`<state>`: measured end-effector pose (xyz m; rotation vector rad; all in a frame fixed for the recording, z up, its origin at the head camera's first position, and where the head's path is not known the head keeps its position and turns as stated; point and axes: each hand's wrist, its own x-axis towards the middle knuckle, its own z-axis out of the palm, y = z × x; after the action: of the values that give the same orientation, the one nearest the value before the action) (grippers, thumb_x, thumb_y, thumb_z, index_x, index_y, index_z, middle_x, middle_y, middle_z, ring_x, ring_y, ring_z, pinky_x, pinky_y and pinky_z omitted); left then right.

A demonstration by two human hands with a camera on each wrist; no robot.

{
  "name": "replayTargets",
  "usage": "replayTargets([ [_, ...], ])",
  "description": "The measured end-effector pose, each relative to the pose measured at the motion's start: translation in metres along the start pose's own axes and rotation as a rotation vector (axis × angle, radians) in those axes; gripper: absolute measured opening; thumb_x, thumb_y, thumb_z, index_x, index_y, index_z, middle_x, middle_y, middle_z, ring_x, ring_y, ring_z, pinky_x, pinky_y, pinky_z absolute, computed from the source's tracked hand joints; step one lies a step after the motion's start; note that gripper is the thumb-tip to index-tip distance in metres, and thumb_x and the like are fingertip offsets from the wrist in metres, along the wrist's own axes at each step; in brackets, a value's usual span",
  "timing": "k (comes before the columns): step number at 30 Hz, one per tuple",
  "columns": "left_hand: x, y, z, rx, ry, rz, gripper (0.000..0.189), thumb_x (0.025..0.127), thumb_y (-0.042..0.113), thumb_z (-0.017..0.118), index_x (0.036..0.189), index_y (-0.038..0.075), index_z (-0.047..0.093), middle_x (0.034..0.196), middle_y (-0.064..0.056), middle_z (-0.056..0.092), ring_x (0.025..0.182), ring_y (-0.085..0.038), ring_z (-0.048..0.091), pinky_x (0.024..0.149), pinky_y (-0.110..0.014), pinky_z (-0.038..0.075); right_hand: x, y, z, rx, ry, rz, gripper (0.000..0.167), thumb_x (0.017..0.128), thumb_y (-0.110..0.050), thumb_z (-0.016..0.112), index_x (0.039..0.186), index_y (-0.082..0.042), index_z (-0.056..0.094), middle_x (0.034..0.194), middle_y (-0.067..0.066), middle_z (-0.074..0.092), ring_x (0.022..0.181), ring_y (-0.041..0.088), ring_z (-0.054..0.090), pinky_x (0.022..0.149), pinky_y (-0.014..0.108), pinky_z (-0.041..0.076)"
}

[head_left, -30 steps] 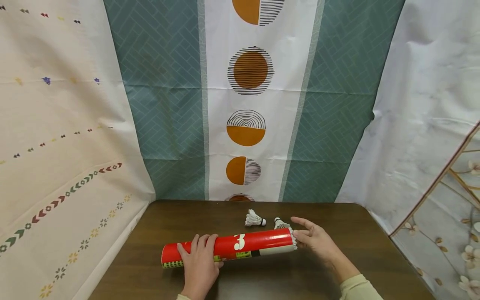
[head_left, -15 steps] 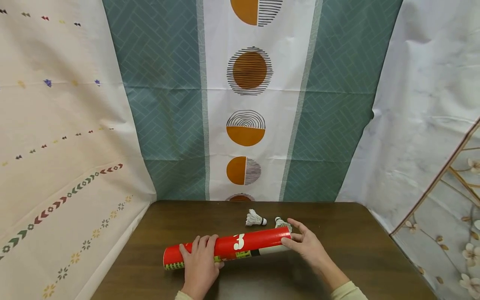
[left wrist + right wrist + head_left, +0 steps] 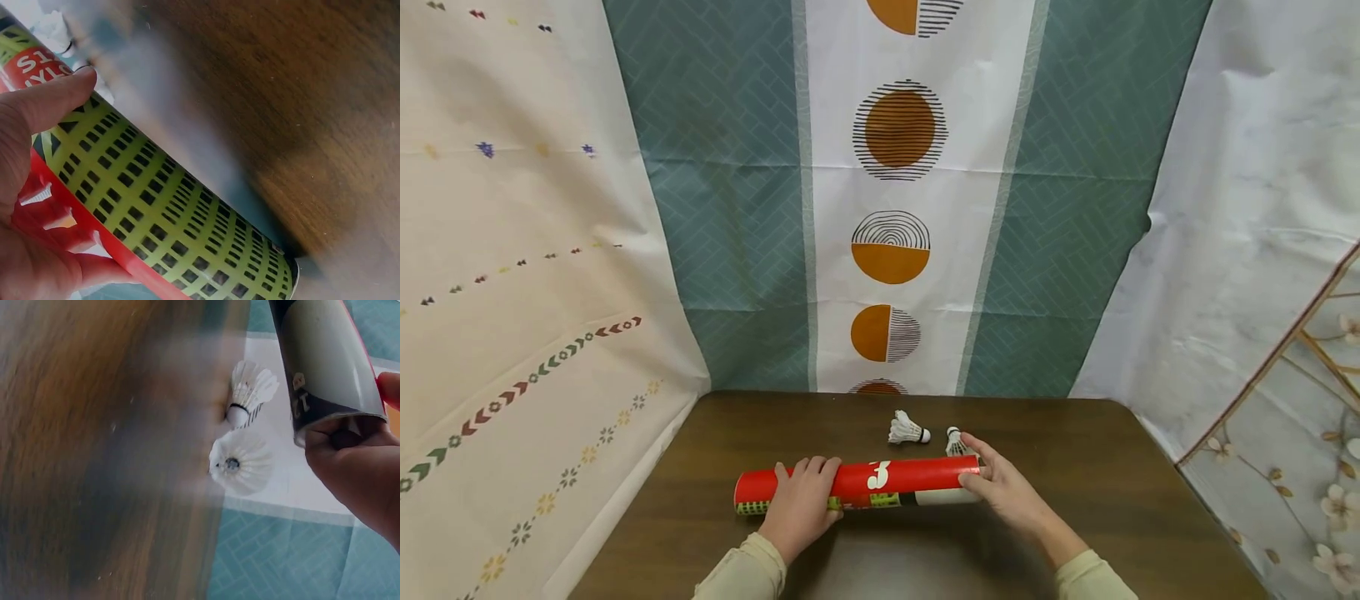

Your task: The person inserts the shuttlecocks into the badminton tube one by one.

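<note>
A red, green and white shuttlecock tube (image 3: 925, 475) lies nearly level across the front of the table, printed with a green grid pattern. My left hand (image 3: 801, 500) grips its left part from above, and in the left wrist view the thumb lies across the tube's printed side. At the right end is my right hand (image 3: 1018, 504), its thumb on the outside of the tube. In the right wrist view, some fingers of this hand (image 3: 369, 469) reach into the open end. Anything inside the tube is hidden. One shuttlecock (image 3: 957, 443) lies just behind that end.
Another white shuttlecock (image 3: 907, 428) lies on its side farther left behind the tube. The brown wooden table (image 3: 1075, 450) meets a patterned cloth (image 3: 887, 167) at the back. More cloths hang at the left and right sides.
A jagged white edge poked out of the tube's right end one second ago and no longer shows. My right hand has moved left onto that end. The left hand keeps its grip.
</note>
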<state>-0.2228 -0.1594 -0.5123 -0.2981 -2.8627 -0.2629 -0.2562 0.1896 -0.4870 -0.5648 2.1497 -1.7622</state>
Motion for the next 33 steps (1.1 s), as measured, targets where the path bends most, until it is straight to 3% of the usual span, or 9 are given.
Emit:
replayTargets([
  [3,0.003,0.0,-0.002,-0.008,-0.036,0.004,0.076,0.068,0.033,0.103,0.132,0.012,0.066,0.124,-0.014,0.072,0.115,-0.04,0.067,0.102,-0.088,0.04,0.004,0.001,-0.01,-0.078,0.011,0.036,0.076,0.108,-0.026,0.064,0.166,0.002,0.025,0.136,0.027,0.068,0.117,0.027,0.073,0.107,0.045,0.06],
  [7,0.005,-0.001,-0.002,0.002,-0.048,-0.001,0.076,0.068,0.032,0.103,0.132,0.012,0.066,0.124,-0.014,0.072,0.115,-0.04,0.067,0.102,-0.087,0.04,0.009,0.002,-0.032,-0.199,0.109,0.072,0.069,0.108,-0.032,0.064,0.16,0.003,0.037,0.127,0.023,0.075,0.113,0.03,0.075,0.102,0.053,0.061],
  [12,0.006,-0.004,0.0,0.023,-0.051,-0.017,0.077,0.068,0.033,0.103,0.132,0.012,0.066,0.124,-0.014,0.072,0.116,-0.04,0.066,0.103,-0.088,0.039,0.018,0.005,-0.05,-0.194,0.228,0.123,0.062,0.109,-0.036,0.061,0.157,0.001,0.044,0.117,0.019,0.079,0.108,0.03,0.072,0.09,0.039,0.059],
  [18,0.007,-0.005,0.0,0.033,-0.065,-0.015,0.077,0.068,0.032,0.103,0.133,0.012,0.067,0.125,-0.015,0.071,0.117,-0.041,0.066,0.104,-0.089,0.037,0.04,0.014,-0.047,0.005,0.206,0.189,0.063,0.111,-0.039,0.057,0.161,-0.004,0.041,0.13,0.021,0.075,0.103,0.025,0.073,0.091,0.035,0.059],
  [21,0.007,-0.004,0.002,0.032,-0.077,-0.009,0.076,0.068,0.033,0.102,0.132,0.012,0.067,0.125,-0.015,0.071,0.117,-0.041,0.066,0.104,-0.088,0.037,0.05,0.021,-0.042,0.045,0.186,0.221,0.068,0.111,-0.041,0.056,0.164,-0.002,0.036,0.133,0.023,0.074,0.102,0.023,0.074,0.091,0.036,0.059],
  [26,0.007,0.0,0.005,0.023,-0.09,0.007,0.076,0.068,0.033,0.102,0.132,0.012,0.067,0.124,-0.015,0.071,0.117,-0.04,0.065,0.104,-0.088,0.037,0.058,0.031,-0.036,0.003,0.205,0.25,0.074,0.111,-0.044,0.055,0.163,0.004,0.033,0.138,0.027,0.069,0.105,0.027,0.075,0.09,0.038,0.061],
  [30,0.006,-0.001,0.008,0.029,-0.089,0.013,0.076,0.068,0.033,0.102,0.132,0.013,0.067,0.124,-0.014,0.071,0.116,-0.039,0.065,0.104,-0.087,0.037,0.06,0.035,-0.037,-0.078,0.246,0.256,0.072,0.112,-0.044,0.052,0.158,0.01,0.039,0.147,0.031,0.062,0.112,0.035,0.075,0.097,0.047,0.063],
  [33,0.006,-0.003,0.01,0.033,-0.086,0.007,0.076,0.067,0.033,0.103,0.131,0.013,0.067,0.123,-0.014,0.071,0.115,-0.039,0.065,0.104,-0.087,0.038,0.061,0.037,-0.041,-0.174,0.304,0.238,0.065,0.113,-0.041,0.053,0.149,0.014,0.05,0.137,0.031,0.068,0.111,0.036,0.075,0.098,0.049,0.063],
])
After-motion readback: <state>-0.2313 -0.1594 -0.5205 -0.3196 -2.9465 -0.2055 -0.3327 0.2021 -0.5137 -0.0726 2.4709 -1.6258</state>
